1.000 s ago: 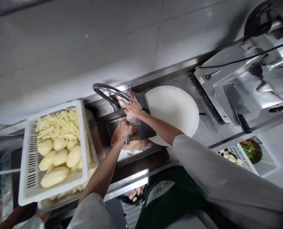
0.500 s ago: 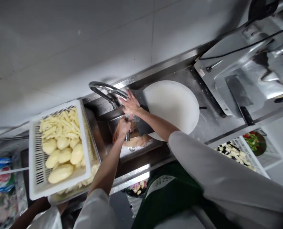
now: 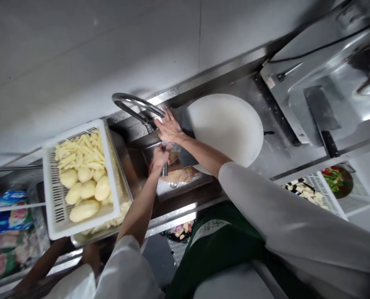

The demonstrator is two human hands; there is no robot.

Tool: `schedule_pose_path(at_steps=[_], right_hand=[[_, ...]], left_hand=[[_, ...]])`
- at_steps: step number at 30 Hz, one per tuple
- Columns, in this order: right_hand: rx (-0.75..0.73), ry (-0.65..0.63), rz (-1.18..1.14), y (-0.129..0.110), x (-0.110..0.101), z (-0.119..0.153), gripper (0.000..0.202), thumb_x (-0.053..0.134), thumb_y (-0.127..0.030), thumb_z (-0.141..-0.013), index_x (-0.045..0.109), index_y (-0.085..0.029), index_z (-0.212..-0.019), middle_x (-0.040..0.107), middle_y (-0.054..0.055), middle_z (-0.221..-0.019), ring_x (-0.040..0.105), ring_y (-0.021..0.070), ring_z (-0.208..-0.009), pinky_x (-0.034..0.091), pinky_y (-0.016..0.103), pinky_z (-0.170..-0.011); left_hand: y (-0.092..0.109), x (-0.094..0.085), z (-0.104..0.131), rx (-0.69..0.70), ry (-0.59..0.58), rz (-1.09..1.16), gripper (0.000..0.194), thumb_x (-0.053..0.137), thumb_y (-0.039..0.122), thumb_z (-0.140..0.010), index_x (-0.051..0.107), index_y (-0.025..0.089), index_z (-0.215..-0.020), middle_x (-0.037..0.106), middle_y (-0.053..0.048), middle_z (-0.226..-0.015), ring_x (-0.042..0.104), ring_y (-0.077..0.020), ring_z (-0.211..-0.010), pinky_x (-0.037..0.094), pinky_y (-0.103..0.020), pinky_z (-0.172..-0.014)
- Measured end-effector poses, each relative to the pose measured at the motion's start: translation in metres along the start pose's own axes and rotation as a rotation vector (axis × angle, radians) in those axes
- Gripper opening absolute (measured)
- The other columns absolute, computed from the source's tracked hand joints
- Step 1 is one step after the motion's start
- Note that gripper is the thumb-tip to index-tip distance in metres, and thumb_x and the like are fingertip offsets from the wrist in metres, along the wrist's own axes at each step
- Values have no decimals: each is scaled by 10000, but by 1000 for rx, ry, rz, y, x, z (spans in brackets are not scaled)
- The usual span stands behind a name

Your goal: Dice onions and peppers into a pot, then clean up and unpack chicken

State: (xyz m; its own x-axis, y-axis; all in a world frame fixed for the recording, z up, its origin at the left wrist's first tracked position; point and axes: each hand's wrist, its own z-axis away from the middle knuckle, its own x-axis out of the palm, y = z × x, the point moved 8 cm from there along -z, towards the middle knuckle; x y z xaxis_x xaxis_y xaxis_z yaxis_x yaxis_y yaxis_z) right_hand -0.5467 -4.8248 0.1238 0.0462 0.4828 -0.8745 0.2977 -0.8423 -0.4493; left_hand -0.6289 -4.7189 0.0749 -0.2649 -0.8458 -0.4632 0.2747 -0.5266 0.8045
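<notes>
My left hand (image 3: 160, 159) is closed around a metal handle (image 3: 165, 169), which looks like that of a knife; most of the tool is hidden. My right hand (image 3: 169, 128), fingers spread, lies flat over its upper part, just under the spout of the curved tap (image 3: 138, 104). A dark flat panel (image 3: 187, 137) slants beside the right hand; I cannot tell whether it belongs to the tool. Below both hands, a pale pinkish-brown piece of what looks like meat (image 3: 180, 175) lies in the steel sink (image 3: 147, 201).
Left of the sink, a white basket (image 3: 116, 203) holds peeled potatoes and potato strips. A large round white board (image 3: 228, 128) overlaps the sink's right side. Further right, a cleaver (image 3: 322, 112) lies on the steel surface. Another person's arm (image 3: 44, 261) reaches in at lower left.
The view has shifted slightly, so the basket and board sit a little higher. Both hands keep nearly the same hold beneath the tap. More of the other person's sleeve shows at lower left.
</notes>
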Motion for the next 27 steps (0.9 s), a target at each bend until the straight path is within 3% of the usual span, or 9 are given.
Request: schedule_pose_path(at_steps=[2, 7, 9, 13, 15, 17, 22, 24, 27], right_hand=[[-14, -8, -22, -11, 2, 18, 584, 693, -225, -835, 579, -26, -1372, 359, 273, -1666, 68, 407, -1634, -39, 651, -1315], [-57, -33, -35, -61, 9, 116, 552, 702, -280, -840, 617, -54, -1336, 326, 263, -1688, 25, 418, -1635, -10, 648, -1320], [-59, -31, -31, -59, 10, 112, 554, 695, -281, -847, 610, -56, -1345, 317, 265, -1692, 34, 418, -1635, -7, 651, -1319], [-27, -10, -52, -20, 6, 32, 575, 677, -228, -855, 559, -36, -1385, 297, 278, -1694, 68, 414, -1633, -43, 679, -1306], [-22, 11, -70, -9, 4, 9, 569, 662, -208, -865, 543, -29, -1392, 289, 277, -1696, 79, 405, -1633, -56, 683, -1303], [-38, 8, -72, -16, 6, 23, 566, 665, -211, -859, 551, -38, -1387, 286, 264, -1702, 59, 403, -1636, -52, 680, -1306], [-99, -56, -24, -61, 16, 114, 549, 701, -280, -839, 615, -51, -1330, 349, 261, -1672, 43, 433, -1629, 21, 629, -1329], [-109, -67, -8, -60, 18, 107, 562, 707, -296, -841, 608, -55, -1339, 352, 266, -1669, 62, 435, -1627, 41, 627, -1329], [-84, -85, -13, -31, 17, 40, 571, 684, -246, -853, 560, -58, -1377, 309, 263, -1692, 114, 429, -1622, 81, 652, -1316]], left_hand=[[-9, 2, 19, 17, -1, -1, 319, 621, 509, -938, 579, 197, -889, 482, 68, -456, 461, -130, -337, 340, -226, -378], [-62, 11, 113, -12, -34, -8, 314, 646, 511, -904, 583, 217, -816, 492, 58, -460, 464, -131, -379, 351, -235, -396], [-60, 8, 107, -12, -16, -21, 309, 667, 511, -888, 599, 217, -822, 504, 56, -469, 475, -134, -392, 350, -233, -399], [-18, -2, 31, 18, 24, -22, 287, 637, 481, -918, 610, 199, -876, 514, 57, -482, 486, -129, -356, 338, -222, -385], [-7, -2, 11, 24, 27, 2, 282, 617, 476, -934, 598, 197, -902, 497, 69, -477, 474, -127, -329, 327, -219, -370], [-13, 2, 27, 34, 35, 25, 309, 632, 501, -925, 590, 196, -896, 500, 71, -483, 482, -124, -338, 334, -217, -371], [-70, 20, 118, -112, -20, 69, 394, 625, 606, -902, 554, 224, -836, 487, 74, -443, 445, -127, -329, 326, -233, -357], [-67, 18, 111, -108, -11, 51, 380, 632, 592, -899, 562, 223, -841, 496, 70, -447, 446, -128, -334, 331, -235, -362], [-28, 8, 51, -19, 33, 63, 354, 650, 551, -906, 584, 204, -883, 508, 69, -480, 459, -116, -357, 353, -224, -391]])
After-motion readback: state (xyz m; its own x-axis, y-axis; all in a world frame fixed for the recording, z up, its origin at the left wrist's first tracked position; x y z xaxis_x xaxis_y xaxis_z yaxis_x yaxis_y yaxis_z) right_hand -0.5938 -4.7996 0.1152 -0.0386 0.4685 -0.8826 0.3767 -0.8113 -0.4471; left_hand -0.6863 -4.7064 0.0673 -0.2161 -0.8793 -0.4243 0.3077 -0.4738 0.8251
